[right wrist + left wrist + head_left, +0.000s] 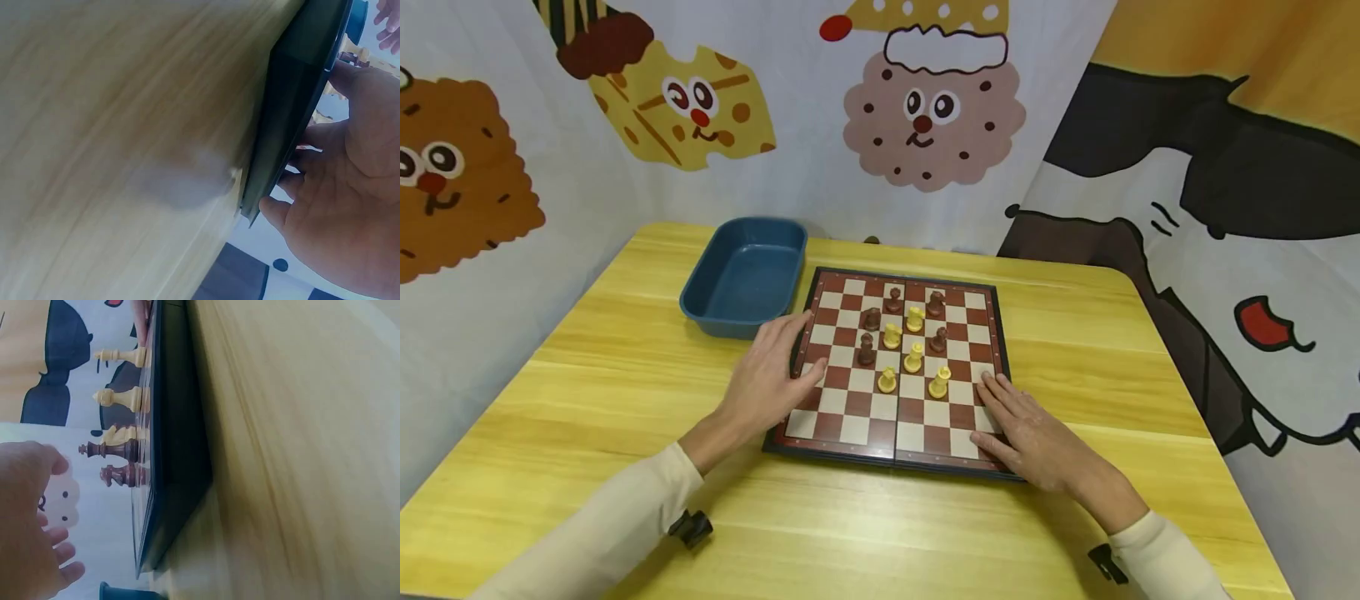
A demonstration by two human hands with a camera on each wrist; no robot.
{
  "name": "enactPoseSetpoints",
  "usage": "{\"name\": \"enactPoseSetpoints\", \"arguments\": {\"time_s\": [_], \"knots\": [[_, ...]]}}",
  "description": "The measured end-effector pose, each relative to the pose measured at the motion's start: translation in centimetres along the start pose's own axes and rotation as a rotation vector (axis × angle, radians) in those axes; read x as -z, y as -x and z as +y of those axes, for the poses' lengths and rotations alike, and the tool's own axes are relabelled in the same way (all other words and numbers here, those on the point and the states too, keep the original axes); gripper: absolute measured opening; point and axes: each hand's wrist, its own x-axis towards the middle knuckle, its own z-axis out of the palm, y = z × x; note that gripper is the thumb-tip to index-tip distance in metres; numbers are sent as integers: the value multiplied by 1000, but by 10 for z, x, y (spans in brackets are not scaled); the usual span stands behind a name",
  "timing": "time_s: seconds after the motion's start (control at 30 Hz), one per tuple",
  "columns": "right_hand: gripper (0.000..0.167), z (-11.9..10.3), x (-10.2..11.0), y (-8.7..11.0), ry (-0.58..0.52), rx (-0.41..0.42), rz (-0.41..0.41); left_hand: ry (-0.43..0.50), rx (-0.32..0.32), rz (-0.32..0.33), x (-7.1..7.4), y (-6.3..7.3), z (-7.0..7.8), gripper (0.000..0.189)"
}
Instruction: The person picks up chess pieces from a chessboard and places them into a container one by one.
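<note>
A folding chessboard [856, 430] with brown and white squares lies on the table, bearing several cream pieces, among them a cream rook [939, 382], and several dark brown ones, such as a dark king [112, 449]. My left hand [766, 371] is over the board's left edge with fingers extended and nothing in them; the left wrist view shows this hand [28, 506] raised above the board's level. On the right edge rests my right hand [1037, 435], fingers spread flat over the border squares. In the right wrist view its fingertips meet the board's rim [294, 94].
Behind the board's left side stands a blue plastic tray [743, 283]. The yellow wood-grain table [587, 375] extends around the board. A white cloth printed with cartoon figures [820, 200] hangs along the table's back edge.
</note>
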Motion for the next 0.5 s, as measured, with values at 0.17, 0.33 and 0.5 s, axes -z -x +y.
{"name": "enactPoseSetpoints", "arguments": {"time_s": [0.17,0.33,0.5], "knots": [[78,-1,1,0,9,-10,-11,261,39,-37,-7,-7,2,56],[79,0,1,0,16,-15,-9,815,182,-94,-18,-18,3,47],[78,0,-2,0,8,-11,3,889,242,-112,-31,-24,2,45]]}}
